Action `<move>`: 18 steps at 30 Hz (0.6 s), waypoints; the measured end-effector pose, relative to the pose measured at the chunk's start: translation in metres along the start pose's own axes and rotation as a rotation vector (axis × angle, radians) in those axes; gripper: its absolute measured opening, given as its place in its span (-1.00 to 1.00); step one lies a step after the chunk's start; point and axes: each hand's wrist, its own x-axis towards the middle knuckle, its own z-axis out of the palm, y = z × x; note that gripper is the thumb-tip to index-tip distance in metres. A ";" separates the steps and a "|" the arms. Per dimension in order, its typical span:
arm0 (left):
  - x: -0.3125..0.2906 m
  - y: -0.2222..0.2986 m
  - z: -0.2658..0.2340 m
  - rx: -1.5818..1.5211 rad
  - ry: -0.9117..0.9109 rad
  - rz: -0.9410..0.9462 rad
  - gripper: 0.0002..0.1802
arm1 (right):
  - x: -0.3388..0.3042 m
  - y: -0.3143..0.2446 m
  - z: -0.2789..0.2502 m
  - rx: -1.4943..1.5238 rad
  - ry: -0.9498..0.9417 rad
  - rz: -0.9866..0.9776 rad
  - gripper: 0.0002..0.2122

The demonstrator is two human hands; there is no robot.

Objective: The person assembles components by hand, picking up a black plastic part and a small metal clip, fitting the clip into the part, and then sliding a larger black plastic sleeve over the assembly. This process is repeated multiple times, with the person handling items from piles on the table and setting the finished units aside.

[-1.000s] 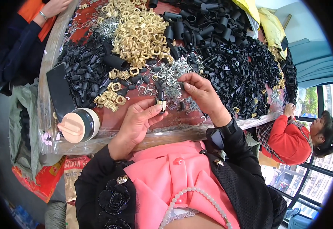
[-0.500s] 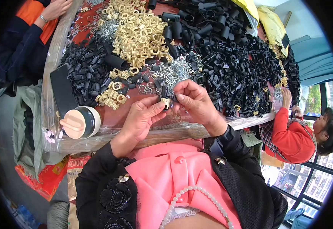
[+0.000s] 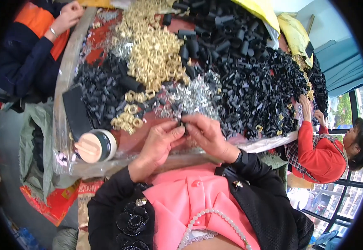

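Just past the near edge of the table, my two hands meet over a small black plastic part (image 3: 183, 126). Thumb and fingers of my left hand (image 3: 159, 141) pinch it from one side. My right hand (image 3: 209, 137) is closed against its other side, with the fingertips bunched together; they partly hide the part. Beyond my fingers lies a heap of silvery bent wire pieces (image 3: 198, 96). Gold-coloured square rings (image 3: 154, 54) are piled farther off, with a few more gold rings (image 3: 127, 120) left of my left hand.
Black clip-like parts (image 3: 256, 91) cover the table's right side, with black tubes (image 3: 227, 33) behind. A lidded jar (image 3: 94, 146) and a flat black phone-like slab (image 3: 76, 109) are at the left edge. Two people sit alongside: an orange-and-navy sleeve (image 3: 31, 54) left, a red sleeve (image 3: 314, 152) right.
My fingers have drawn closer together around the part, and the gold piece that showed in my left hand is now hidden. The whole view has shifted slightly. The right-hand person's hands have moved.
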 end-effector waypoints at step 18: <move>0.013 0.003 -0.018 0.094 -0.109 -0.065 -0.78 | 0.090 0.055 -0.038 -0.457 0.161 -0.325 -0.86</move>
